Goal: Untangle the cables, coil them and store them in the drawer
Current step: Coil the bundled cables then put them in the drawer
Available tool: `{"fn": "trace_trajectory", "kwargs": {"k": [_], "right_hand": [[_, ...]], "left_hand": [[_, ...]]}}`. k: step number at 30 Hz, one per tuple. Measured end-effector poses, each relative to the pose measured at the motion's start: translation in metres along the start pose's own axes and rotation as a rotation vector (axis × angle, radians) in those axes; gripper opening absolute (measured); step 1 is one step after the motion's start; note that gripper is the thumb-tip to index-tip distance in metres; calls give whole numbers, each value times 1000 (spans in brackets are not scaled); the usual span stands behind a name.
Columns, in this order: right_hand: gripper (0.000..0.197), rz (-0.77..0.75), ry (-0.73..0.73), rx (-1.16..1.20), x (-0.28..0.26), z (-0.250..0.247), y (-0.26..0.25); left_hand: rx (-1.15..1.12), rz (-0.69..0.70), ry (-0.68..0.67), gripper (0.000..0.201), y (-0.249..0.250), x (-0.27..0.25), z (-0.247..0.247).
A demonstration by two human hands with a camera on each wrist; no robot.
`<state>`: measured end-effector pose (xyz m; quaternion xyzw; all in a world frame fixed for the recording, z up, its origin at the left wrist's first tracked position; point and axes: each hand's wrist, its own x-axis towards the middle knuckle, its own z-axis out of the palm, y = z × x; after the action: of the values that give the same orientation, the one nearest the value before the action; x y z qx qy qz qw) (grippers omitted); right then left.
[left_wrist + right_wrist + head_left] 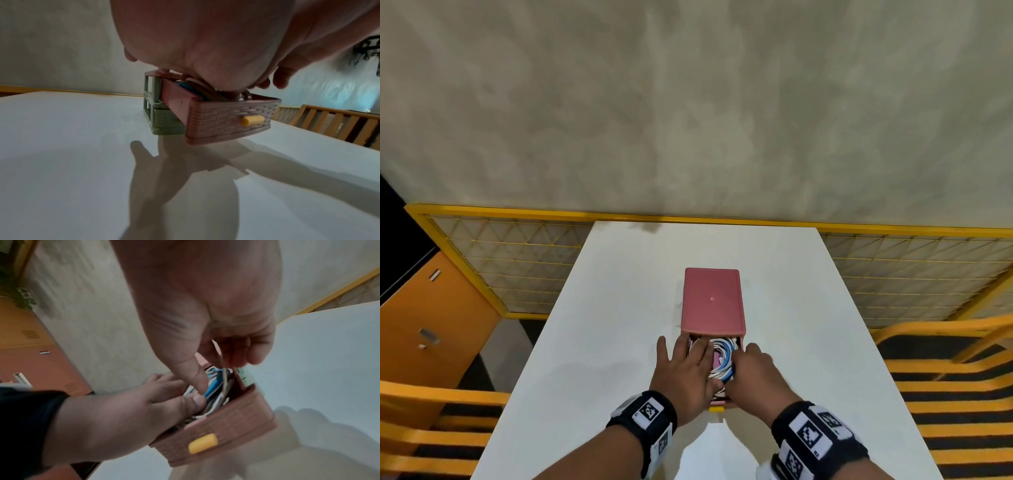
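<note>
This looks like a work room or test room, not a home. A plain white table stands against a low yellow fence made of wire mesh. Behind the fence is a bare grey wall. An orange cabinet with small vents and a metal handle stands at the left. Yellow wooden chairs sit at both sides of the table. The floor has black and yellow stripes. Both wrists wear black bands with square black-and-white marker tags, the kind used for recording.
</note>
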<state>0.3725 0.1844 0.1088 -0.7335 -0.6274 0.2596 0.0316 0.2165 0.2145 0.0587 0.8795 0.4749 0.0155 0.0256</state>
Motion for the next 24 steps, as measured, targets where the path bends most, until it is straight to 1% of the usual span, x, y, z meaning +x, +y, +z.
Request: {"fn": "trace_trajectory", "kwargs": {"k": [2,4,7,8,9,10,11,13,14,15,18,20,24], "right_hand": [[41,-25,20,-122,-1,1,6],[53,-63,21,-191,-1,0,13],[86,-112,0,-258,-3,5,27],[98,-132,2,-283,-6,6,30],[105,-152,1,-309,-11,9,33],[106,-176,-9,-341,-15,12,37],[107,-213,-7,-379,-19,15,40],[112,-269,-9,-449,-22,20,45],[110,-279,31,-446,-21,26,47],[104,-291,84,-423,-17,33,50],[86,-335,171,-417,-13,35,48],[84,-336,203,-444,-13,36,49],[91,-286,168,-455,-14,41,51]], "left_hand": [[-2,-34,-33,63,2,-2,2],[-18,-39,-33,65,3,-1,1],[-50,46,40,74,-4,-6,-2],[-39,77,51,81,-9,-10,-2],[-16,102,43,90,-14,-15,-1],[16,126,24,95,-20,-20,1],[55,148,-2,97,-24,-23,4],[123,167,-38,92,-25,-27,9],[142,161,-37,88,-24,-28,12],[149,154,-29,86,-22,-28,14],[158,154,-3,82,-19,-28,15],[152,148,10,84,-18,-29,14],[99,147,-16,96,-14,-31,11]]}}
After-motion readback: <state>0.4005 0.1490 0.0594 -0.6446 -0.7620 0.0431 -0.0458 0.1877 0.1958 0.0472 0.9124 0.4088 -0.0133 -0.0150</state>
